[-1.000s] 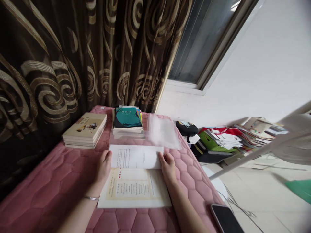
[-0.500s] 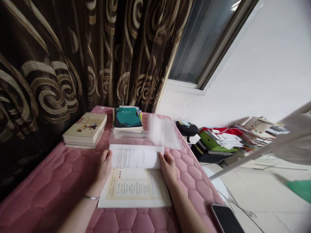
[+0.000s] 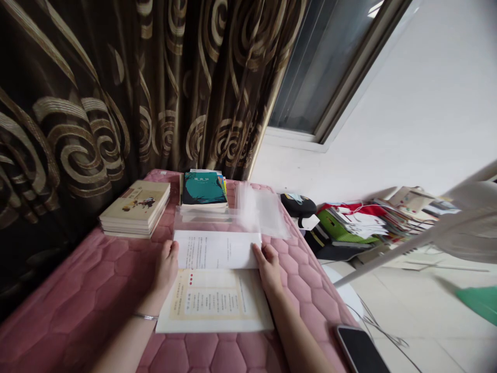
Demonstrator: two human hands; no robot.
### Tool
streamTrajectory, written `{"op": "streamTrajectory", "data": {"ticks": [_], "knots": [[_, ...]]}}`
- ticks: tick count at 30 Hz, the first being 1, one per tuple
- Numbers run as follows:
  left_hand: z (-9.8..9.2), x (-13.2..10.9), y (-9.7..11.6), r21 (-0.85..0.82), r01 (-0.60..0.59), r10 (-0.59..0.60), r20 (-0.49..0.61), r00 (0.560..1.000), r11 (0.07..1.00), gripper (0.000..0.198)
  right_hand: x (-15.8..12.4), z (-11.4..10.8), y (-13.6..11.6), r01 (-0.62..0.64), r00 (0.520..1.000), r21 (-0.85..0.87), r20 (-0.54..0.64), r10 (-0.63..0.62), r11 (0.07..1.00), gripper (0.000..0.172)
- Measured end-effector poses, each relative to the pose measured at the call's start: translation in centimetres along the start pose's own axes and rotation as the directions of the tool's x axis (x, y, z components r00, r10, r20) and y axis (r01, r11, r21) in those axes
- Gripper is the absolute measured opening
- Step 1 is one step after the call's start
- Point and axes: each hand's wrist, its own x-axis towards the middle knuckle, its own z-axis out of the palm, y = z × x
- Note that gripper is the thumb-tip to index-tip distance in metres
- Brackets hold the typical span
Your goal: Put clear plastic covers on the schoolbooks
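Note:
A printed paper sheet (image 3: pixel 215 290) lies on the pink quilted surface (image 3: pixel 77 305), its far part folded back toward me as a white flap (image 3: pixel 217 249). My left hand (image 3: pixel 166 269) rests at the flap's left edge, fingers together, thumb on the paper. My right hand (image 3: pixel 267 267) presses the flap's right edge with fingers curled on it. A clear plastic sleeve (image 3: pixel 233 213) lies just beyond the flap.
A stack of beige books (image 3: pixel 135 207) sits far left, a teal-covered stack (image 3: pixel 204 190) behind the sleeve. A dark phone (image 3: pixel 361 349) lies at the near right edge. Cluttered papers and bags (image 3: pixel 361 223) fill the floor at right. A patterned curtain (image 3: pixel 116 88) hangs behind.

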Motion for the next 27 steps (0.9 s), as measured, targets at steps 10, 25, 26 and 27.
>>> {"op": "streamTrajectory", "data": {"ticks": [10,25,26,27], "knots": [[0.1,-0.2,0.3,-0.023,0.032,-0.032,0.002,0.999,0.999,0.039,0.3,0.0,0.6,0.050,0.998,-0.073,-0.034,-0.052,0.996,0.038],[-0.1,-0.4,0.9,-0.109,0.072,-0.068,0.043,0.997,0.991,0.040,0.2,0.2,0.2,0.065,0.998,-0.028,-0.017,-0.065,0.998,0.038],[-0.1,-0.4,1.0,-0.110,0.073,-0.069,0.041,0.997,0.991,0.040,0.2,0.1,0.3,0.067,0.998,-0.033,-0.018,-0.067,0.997,0.038],[-0.1,-0.5,1.1,-0.116,0.073,-0.069,0.038,0.997,0.991,0.039,0.2,0.1,0.4,0.066,0.998,-0.038,-0.017,-0.067,0.997,0.039]]}}
